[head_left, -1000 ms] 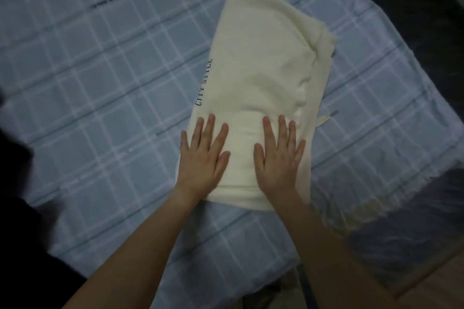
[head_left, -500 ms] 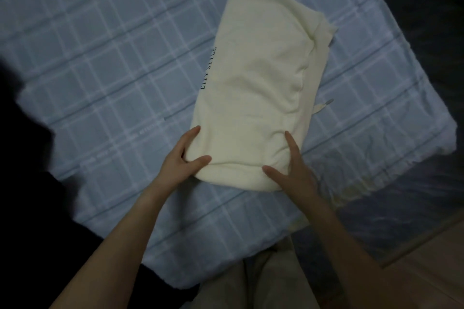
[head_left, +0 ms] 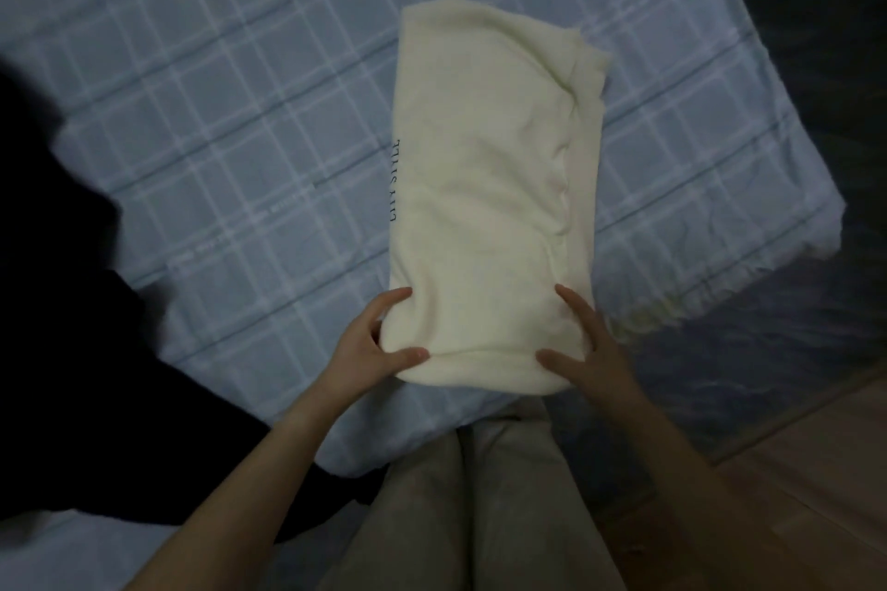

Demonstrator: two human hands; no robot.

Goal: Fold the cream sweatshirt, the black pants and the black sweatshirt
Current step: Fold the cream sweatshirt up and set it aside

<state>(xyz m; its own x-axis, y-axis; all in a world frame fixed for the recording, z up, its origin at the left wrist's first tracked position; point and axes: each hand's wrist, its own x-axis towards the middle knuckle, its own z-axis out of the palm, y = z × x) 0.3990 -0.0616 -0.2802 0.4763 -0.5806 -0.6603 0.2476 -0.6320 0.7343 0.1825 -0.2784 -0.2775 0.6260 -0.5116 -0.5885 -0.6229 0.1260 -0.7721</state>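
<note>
The cream sweatshirt (head_left: pixel 489 187) lies folded into a long narrow strip on the blue plaid bedspread (head_left: pixel 230 110), dark lettering along its left edge. My left hand (head_left: pixel 369 341) grips the strip's near left corner, thumb on top and fingers tucked under. My right hand (head_left: pixel 590 346) grips the near right corner the same way. A heap of black clothing (head_left: pixel 53 293) sits at the left edge of the bed; I cannot tell the pants from the black sweatshirt.
The bed's right edge drops to a dark rug (head_left: pixel 787 350) and a wooden floor (head_left: pixel 806 485). My legs in beige trousers (head_left: pixel 480 509) stand against the near edge of the bed.
A second ago both palms lay flat on the sweatshirt's near end. They have since slid to its near corners and taken hold of the edge. The view shifted back slightly.
</note>
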